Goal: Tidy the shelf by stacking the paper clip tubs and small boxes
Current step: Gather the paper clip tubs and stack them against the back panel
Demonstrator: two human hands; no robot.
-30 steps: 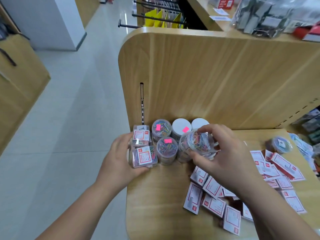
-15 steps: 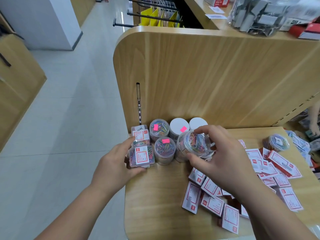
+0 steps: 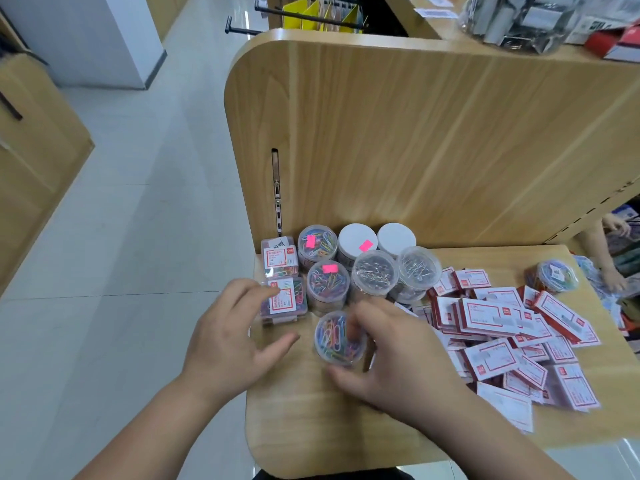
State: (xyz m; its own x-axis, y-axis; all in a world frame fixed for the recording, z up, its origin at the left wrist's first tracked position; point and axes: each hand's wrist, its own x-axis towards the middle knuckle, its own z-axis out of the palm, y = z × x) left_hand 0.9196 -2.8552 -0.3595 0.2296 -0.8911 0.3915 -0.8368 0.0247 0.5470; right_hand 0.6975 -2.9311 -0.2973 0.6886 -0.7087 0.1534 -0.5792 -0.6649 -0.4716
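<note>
The left hand (image 3: 232, 341) hovers palm-down over the left edge of the shelf (image 3: 311, 427), fingers spread and released. Its forefinger tip lies over a corner of the front clear box (image 3: 287, 301); whether it touches cannot be told. Behind that stands another clear box (image 3: 280, 261), with rows of round tubs (image 3: 375, 271) beside it against the back panel (image 3: 415, 150). Just before these rows the coloured-clip tub (image 3: 337, 337) stands upright on the shelf. The right hand (image 3: 394, 362) grasps it, thumb on the near side, fingers curled over the far side. Further right lies a loose heap of small red-and-white boxes (image 3: 495, 317).
</note>
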